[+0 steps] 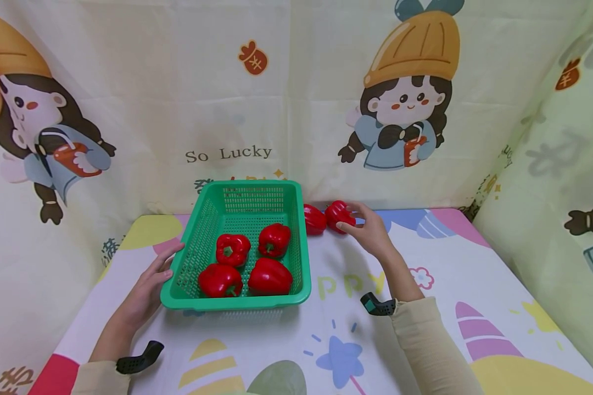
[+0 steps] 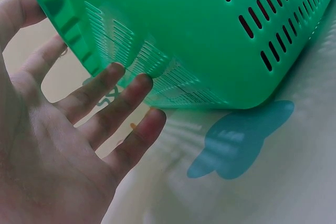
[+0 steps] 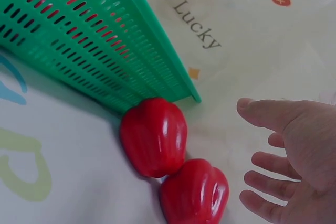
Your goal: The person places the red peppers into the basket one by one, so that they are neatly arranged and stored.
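A green plastic basket [image 1: 305, 263] with slotted sides stands on the table and contains several red bell peppers [image 1: 270, 277]. At its left side, my left hand [image 1: 150, 282] touches the rim and wall with spread, fairly straight fingers [image 2: 131, 95]. Two more red bell peppers lie just beyond the basket's right side, the nearer one [image 1: 314, 220] close to the wall and the other [image 1: 339, 216] touching it. My right hand [image 1: 368, 227] is beside that outer pepper; the right wrist view shows a gap between its extended fingers and the pepper [image 3: 194, 192].
A white tablecloth [image 1: 336, 312] with coloured prints covers the table. Behind it hangs a cream curtain [image 1: 306, 109] with cartoon figures, and more printed cloth [image 1: 538, 192] hangs on the right. Both wrists wear black bands [image 1: 378, 304].
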Tool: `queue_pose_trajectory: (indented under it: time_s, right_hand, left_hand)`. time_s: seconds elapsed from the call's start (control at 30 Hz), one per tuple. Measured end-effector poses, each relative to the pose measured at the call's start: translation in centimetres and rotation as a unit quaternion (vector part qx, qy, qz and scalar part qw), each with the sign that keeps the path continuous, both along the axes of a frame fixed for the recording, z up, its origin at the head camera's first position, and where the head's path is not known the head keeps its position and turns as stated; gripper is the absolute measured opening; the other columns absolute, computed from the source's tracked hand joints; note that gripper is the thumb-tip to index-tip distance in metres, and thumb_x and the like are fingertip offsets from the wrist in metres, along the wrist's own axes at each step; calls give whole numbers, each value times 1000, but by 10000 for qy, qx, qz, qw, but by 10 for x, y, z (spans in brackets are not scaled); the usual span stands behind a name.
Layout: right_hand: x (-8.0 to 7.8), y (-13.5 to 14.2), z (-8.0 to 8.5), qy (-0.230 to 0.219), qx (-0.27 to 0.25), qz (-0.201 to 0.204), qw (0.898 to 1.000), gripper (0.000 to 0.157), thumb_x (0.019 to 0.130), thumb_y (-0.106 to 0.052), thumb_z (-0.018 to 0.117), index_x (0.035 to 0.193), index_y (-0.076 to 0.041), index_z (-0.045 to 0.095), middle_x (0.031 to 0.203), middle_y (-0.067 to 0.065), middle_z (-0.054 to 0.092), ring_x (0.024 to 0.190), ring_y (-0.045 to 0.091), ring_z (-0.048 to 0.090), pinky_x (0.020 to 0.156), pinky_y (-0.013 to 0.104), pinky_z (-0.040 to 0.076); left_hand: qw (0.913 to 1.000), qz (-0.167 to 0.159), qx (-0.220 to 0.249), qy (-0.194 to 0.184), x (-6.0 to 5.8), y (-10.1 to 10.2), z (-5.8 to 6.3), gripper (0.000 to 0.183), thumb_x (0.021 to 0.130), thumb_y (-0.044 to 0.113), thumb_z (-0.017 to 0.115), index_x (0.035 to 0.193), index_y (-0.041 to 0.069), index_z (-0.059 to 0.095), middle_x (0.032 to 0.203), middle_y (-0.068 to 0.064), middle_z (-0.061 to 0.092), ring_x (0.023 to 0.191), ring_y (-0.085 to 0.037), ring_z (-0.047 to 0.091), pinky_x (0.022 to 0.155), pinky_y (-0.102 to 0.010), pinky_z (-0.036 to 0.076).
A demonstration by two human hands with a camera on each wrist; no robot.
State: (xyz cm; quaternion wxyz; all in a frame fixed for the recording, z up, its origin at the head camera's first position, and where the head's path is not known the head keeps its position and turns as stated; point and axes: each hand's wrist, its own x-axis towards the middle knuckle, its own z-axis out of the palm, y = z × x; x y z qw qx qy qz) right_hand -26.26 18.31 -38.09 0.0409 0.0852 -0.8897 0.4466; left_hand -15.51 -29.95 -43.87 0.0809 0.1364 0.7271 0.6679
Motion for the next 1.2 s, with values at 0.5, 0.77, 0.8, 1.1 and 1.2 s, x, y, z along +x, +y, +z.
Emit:
queue_pose_trajectory:
  time_s: [0.5,0.77,0.8,1.1,1.2]
  right_hand:
    - [-3,5,-6,-135,-36,-60,9999,68,86,-33,72,144,-14,42,143,12,47,130,33,47,98,48,49]
    - [-5,7,-11,-123,-82,-71,9999,66,87,-31,71,144,-14,43,142,12,48,128,34,48,99,48,48]
    - [-6,8,-11,-112,-73,-73,9999,66,87,-30,71,143,-14,43,142,12,48,128,34,48,99,48,48]
    - [-9,11,-16,-206,-45,-140,9997,67,87,-32,71,145,-17,41,144,12,47,129,34,48,94,49,51]
    - [-9,12,-18,-208,15,-146,9997,67,88,-32,70,145,-17,40,144,13,47,129,35,48,92,49,52]
  left_hand:
    - [10000,-6,-41,8,0,0,-1,53,104,26,28,156,26,16,156,5,20,125,4,38,92,-20,46]
    - [10000,9,-58,-9,0,0,-2,53,104,26,28,155,26,16,157,5,20,125,5,38,92,-19,46]
    - [10000,16,-60,-8,0,0,-2,53,104,26,29,155,26,16,157,5,20,125,4,38,92,-19,46]
    - [9999,60,-92,-41,1,1,1,52,104,27,29,155,26,17,160,-5,13,124,4,38,92,-20,46]
    - [9999,62,-88,-35,1,2,1,52,104,26,29,155,26,17,160,-4,14,124,4,39,92,-19,46]
